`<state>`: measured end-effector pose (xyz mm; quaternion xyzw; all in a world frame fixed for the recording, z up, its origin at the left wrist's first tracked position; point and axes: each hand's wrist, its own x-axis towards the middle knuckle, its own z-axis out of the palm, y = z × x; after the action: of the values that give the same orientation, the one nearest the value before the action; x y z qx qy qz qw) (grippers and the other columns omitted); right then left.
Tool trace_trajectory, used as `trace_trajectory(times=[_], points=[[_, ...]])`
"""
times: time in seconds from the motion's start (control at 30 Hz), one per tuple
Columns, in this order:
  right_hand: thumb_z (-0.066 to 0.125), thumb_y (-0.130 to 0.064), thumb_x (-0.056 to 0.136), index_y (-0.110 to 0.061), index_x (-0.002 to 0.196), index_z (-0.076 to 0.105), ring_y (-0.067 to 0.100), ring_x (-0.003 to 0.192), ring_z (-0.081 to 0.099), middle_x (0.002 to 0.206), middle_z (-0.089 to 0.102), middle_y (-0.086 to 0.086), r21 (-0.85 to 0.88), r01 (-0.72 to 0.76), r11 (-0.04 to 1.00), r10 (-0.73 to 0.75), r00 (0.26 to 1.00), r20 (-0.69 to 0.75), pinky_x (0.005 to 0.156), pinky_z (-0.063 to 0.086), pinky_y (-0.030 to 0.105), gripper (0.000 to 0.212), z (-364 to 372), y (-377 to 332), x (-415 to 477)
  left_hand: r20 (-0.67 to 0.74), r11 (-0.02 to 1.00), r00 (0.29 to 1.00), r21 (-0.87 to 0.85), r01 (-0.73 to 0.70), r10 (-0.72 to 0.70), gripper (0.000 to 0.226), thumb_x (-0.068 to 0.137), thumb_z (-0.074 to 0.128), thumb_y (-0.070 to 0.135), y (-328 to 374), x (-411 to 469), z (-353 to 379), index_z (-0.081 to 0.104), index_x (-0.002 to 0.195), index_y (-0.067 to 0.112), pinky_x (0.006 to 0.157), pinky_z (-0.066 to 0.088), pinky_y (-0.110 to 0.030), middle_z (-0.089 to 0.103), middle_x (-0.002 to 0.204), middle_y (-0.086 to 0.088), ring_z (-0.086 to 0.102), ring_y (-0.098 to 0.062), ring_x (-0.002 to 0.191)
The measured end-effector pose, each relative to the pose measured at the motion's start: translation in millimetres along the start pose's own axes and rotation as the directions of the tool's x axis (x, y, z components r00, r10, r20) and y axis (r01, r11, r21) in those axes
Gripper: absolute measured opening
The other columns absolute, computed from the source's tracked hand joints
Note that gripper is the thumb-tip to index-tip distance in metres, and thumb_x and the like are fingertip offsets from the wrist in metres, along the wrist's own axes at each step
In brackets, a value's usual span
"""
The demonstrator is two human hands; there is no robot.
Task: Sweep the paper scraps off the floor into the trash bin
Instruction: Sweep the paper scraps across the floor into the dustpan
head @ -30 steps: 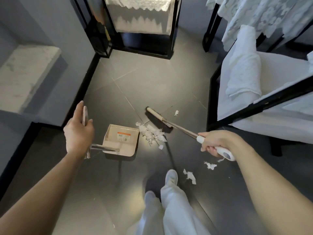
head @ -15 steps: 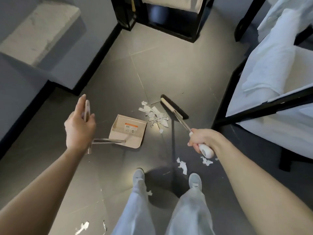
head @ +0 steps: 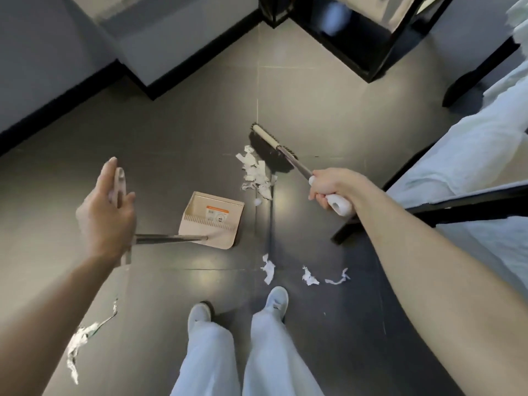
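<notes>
R hand (head: 328, 190) grips 1 broom (head: 271, 144), L hand (head: 105, 215) 1 dustpan (head: 211, 218).

The floor (head: 171, 144) is looking dark grey, tiled with thin pale grout lines, and the paper scraps (head: 254, 172) are popping bright white against it. The dustpan (head: 211, 221) is coming across beige with an orange-and-white label (head: 217, 210). The broom (head: 271, 147) is sporting black bristles, a cream head and a white handle end. The skirting (head: 57, 110) is running black, and the trousers (head: 257, 352) are looking pale blue.

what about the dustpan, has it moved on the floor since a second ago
Yes. The dustpan has drawn back toward the person's shoes, farther from the grout crossing up the floor.
</notes>
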<state>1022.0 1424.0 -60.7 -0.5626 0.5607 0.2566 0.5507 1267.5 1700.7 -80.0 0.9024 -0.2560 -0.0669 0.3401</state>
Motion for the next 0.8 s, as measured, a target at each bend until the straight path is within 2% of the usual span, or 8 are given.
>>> trace_trajectory(times=[0.17,0.27,0.33,0.4,0.53,0.63,0.73,0.8], points=[[0.041,0.000,0.095,-0.008,0.146,0.033,0.013,0.052,0.031,0.062,0.040,0.004,-0.130,-0.002,0.992,0.007,0.999,0.033,0.050,0.030,0.026,0.052,31.7,-8.0,42.2,-0.044,0.999,0.998,-0.012,0.052,-0.052,0.063,0.088,0.061,0.012,-18.7,-31.2,-11.6,0.038,0.134,0.049,0.074,0.024,0.011,0.056,0.110,0.014,0.047,0.009,0.084],[0.048,0.008,0.088,0.000,0.143,0.038,0.012,0.045,0.047,0.055,0.052,0.003,-0.112,0.018,0.994,-0.013,0.999,0.049,0.036,0.041,0.015,0.056,49.7,10.1,49.4,0.012,0.998,0.998,-0.025,0.063,-0.063,0.061,0.089,0.061,0.009,-26.9,-45.5,-16.4,0.043,0.137,0.042,0.070,0.026,0.010,0.057,0.109,0.011,0.048,0.007,0.081],[0.052,0.009,0.086,-0.001,0.145,0.035,0.014,0.047,0.055,0.049,0.056,0.002,-0.209,-0.016,0.978,0.026,0.999,0.044,0.049,0.051,0.016,0.062,66.7,24.0,39.4,0.061,0.998,0.997,-0.017,0.055,-0.054,0.060,0.090,0.060,0.010,-32.4,-56.4,-21.0,0.043,0.138,0.043,0.070,0.028,0.007,0.057,0.109,0.011,0.049,0.005,0.080],[0.057,0.004,0.084,-0.013,0.151,0.020,0.026,0.071,0.058,0.064,0.053,0.008,-0.332,-0.088,0.939,0.091,0.996,-0.006,0.075,0.053,0.033,0.078,86.0,38.5,23.6,0.087,0.999,0.996,-0.012,0.030,-0.028,0.059,0.091,0.059,0.011,-38.8,-68.9,-27.3,0.043,0.138,0.042,0.066,0.031,0.004,0.060,0.100,0.006,0.049,-0.002,0.071],[0.056,0.003,0.085,-0.024,0.152,0.007,0.032,0.081,0.057,0.079,0.058,0.013,-0.507,-0.097,0.857,0.127,0.992,0.025,0.075,0.050,0.038,0.086,124.3,74.8,-21.1,0.144,0.998,0.989,-0.055,-0.028,0.036,0.058,0.090,0.058,0.007,-52.1,-95.7,-40.7,0.045,0.139,0.037,0.070,0.037,-0.004,0.064,0.093,-0.003,0.054,-0.011,0.066],[0.050,0.003,0.087,-0.031,0.153,0.006,0.022,0.066,0.052,0.101,0.061,0.015,-0.421,-0.113,0.900,0.153,0.986,0.061,0.066,0.047,0.033,0.086,157.1,109.6,-53.9,0.180,0.992,0.977,-0.064,-0.106,0.115,0.058,0.089,0.059,0.007,-64.3,-113.9,-50.4,0.046,0.138,0.035,0.072,0.037,-0.010,0.064,0.095,-0.001,0.051,-0.016,0.067],[0.040,0.001,0.094,-0.030,0.147,0.031,0.009,0.043,0.031,0.065,0.049,0.005,0.031,-0.207,0.978,0.203,0.975,0.095,0.042,0.033,0.017,0.061,168.2,131.5,-77.8,0.198,0.985,0.966,-0.065,-0.158,0.167,0.060,0.088,0.061,0.006,-78.6,-128.5,-62.2,0.046,0.138,0.036,0.069,0.040,-0.015,0.064,0.091,0.000,0.048,-0.011,0.061],[0.039,0.004,0.096,-0.032,0.143,0.036,0.007,0.040,0.025,0.049,0.038,-0.003,0.149,-0.193,0.970,0.186,0.981,0.058,0.031,0.026,0.014,0.059,162.2,134.7,-92.6,0.202,0.982,0.962,-0.058,-0.178,0.186,0.060,0.088,0.061,0.006,-86.3,-138.1,-68.7,0.046,0.136,0.038,0.066,0.040,-0.020,0.063,0.085,-0.003,0.047,-0.008,0.058]])
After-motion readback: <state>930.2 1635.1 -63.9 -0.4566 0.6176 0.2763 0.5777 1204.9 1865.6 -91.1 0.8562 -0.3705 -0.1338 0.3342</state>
